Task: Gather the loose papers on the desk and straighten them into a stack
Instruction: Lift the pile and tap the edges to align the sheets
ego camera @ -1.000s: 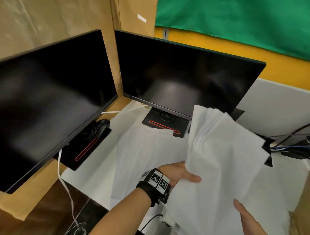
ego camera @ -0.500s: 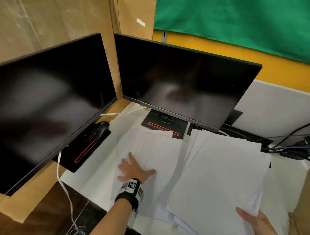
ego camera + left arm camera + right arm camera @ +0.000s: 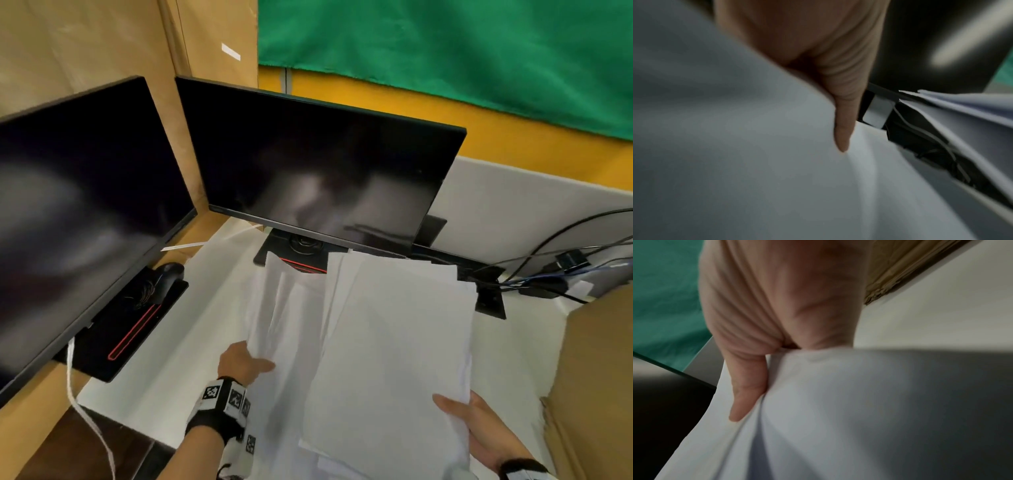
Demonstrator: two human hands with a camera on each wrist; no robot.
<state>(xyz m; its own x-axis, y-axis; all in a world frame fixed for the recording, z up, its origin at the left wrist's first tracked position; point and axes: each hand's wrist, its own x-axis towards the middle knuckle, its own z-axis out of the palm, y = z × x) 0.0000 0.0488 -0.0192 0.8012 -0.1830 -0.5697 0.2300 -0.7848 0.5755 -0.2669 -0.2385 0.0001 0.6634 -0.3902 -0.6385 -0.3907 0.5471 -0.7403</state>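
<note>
Two hands work over the white desk [image 3: 191, 308]. The right hand [image 3: 479, 431] holds a bundle of white sheets [image 3: 397, 342] at its near right corner, with the thumb on top and the fingers under it; in the right wrist view the thumb presses the sheets into a fold, so the hand grips them. This bundle is lifted and tilted, and its far edge reaches just before the stand of the right monitor [image 3: 325, 171]. How many sheets it has I cannot count, but several edges fan out at the far side.

The left hand [image 3: 243, 363] pinches a second group of papers [image 3: 284, 308] at its near left edge, with the thumb on top. In the left wrist view the thumb [image 3: 842, 126] lies on the paper and the fingers are hidden under it. These papers curve upward from the desk, just beside the first bundle and partly under it. More white sheets lie flat on the desk below both groups, near the front edge.

There are two black monitors, both dark: the left monitor [image 3: 78, 212] and the right one. Each stands on a black base with one red line. Some black cables [image 3: 555, 274] lie at the far right. A white cable [image 3: 89, 421] hangs at the left front of the desk.
</note>
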